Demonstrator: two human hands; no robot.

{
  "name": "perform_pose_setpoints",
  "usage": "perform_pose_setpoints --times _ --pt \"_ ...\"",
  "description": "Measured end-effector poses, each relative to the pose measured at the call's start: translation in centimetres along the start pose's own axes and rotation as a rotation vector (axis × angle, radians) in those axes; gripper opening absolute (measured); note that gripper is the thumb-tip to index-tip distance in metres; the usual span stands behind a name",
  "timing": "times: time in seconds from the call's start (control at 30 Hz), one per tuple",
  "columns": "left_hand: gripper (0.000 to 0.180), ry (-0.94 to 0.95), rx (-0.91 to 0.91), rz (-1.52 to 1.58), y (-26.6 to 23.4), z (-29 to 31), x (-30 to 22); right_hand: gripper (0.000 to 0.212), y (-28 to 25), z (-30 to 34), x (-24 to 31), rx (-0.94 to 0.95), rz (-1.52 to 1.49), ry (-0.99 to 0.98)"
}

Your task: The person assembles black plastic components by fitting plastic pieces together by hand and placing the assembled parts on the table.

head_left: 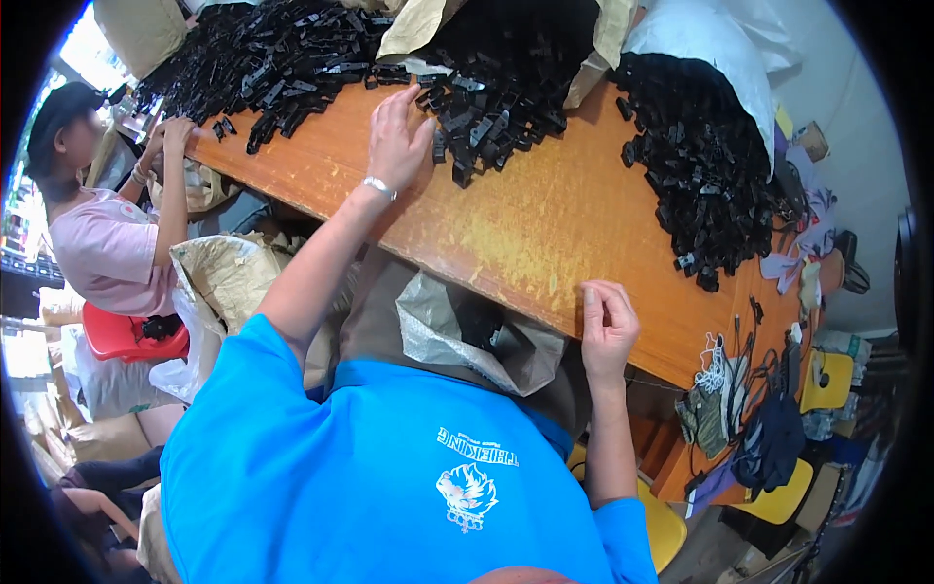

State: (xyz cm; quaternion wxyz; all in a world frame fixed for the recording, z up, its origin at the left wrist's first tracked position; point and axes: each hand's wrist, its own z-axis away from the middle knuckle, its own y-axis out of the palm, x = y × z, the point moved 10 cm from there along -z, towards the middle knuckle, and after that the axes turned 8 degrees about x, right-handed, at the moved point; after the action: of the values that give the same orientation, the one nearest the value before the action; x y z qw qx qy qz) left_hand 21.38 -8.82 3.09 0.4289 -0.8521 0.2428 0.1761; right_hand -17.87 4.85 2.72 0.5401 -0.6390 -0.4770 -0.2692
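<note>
My left hand [397, 134] reaches over the wooden table [516, 234], fingers stretched out and thumb apart, with nothing visible in it. Its fingertips are beside the middle heap of small black plastic pieces [486, 122], which look like clips and spill from a brown paper sack [588, 73]. At the near table edge is my right hand [609, 336], its fingers curled and thumb drawn in to them; I see nothing between them. Below the edge, between my hands, a pale sack [428, 316] hangs open at my lap, with a few dark pieces inside.
More black pieces lie heaped at the far left [263, 63] and right [700, 165], the latter by a white sack [696, 44]. Cords [744, 365] and bags hang at the right end. A person in pink [112, 238] sits at left, hands on the table edge.
</note>
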Motion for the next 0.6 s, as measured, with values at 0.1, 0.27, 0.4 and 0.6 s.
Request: perform_pose_setpoints --times 0.1,0.27,0.4,0.6 --pt "0.062 -0.019 0.023 -0.042 3.0 -3.0 2.7 0.011 -0.9 0.3 -1.1 -0.063 0.073 -0.046" --pt "0.056 -0.095 0.186 0.014 8.0 -3.2 2.4 0.006 0.2 -0.4 -0.9 -0.067 0.229 -0.092" --pt "0.053 -0.025 0.262 0.05 10.2 -2.5 -1.8 0.005 -0.1 -0.8 -0.8 -0.047 0.211 -0.052" --pt "0.052 0.002 0.3 0.051 10.3 -2.3 -2.5 0.005 -6.6 -2.4 -2.2 -0.209 0.15 -0.001"
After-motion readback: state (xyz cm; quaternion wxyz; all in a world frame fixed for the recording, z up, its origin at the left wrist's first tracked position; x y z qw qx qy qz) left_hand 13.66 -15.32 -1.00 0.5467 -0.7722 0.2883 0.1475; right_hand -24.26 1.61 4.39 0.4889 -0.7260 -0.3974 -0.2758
